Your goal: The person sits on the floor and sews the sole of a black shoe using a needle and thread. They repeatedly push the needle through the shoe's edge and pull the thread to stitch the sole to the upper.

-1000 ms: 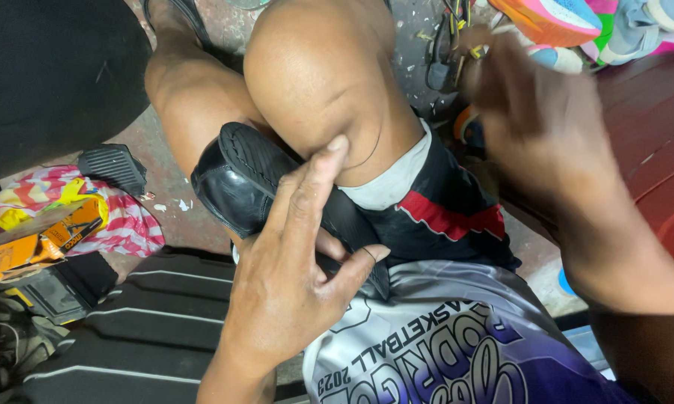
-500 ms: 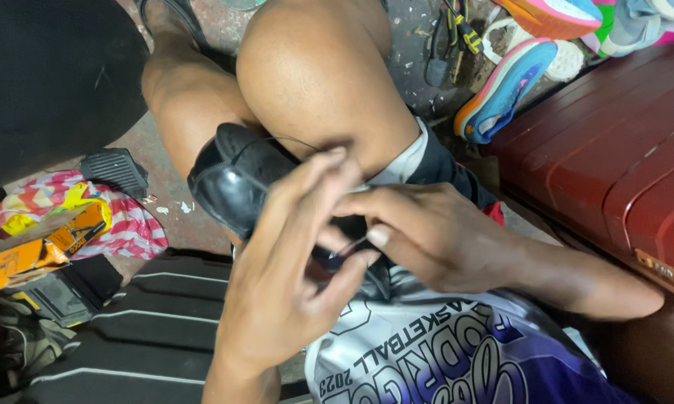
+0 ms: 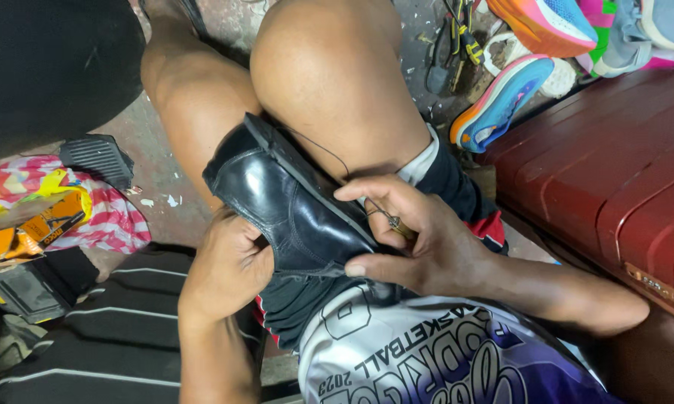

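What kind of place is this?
Probably a small shoe-repair spot. The right hand works a thin threaded awl at the sole of a shiny black leather shoe, the left hand steadies it, and colourful sneakers lie nearby.

Shoe lies on the lap between both hands; left hand left of it; right hand right; trunk further right

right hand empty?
No. The right hand pinches a small awl-like tool against the black shoe.

One glossy black leather shoe at centre; two bright running shoes, orange-soled and blue-soled, at 1 o'clock; two hands.
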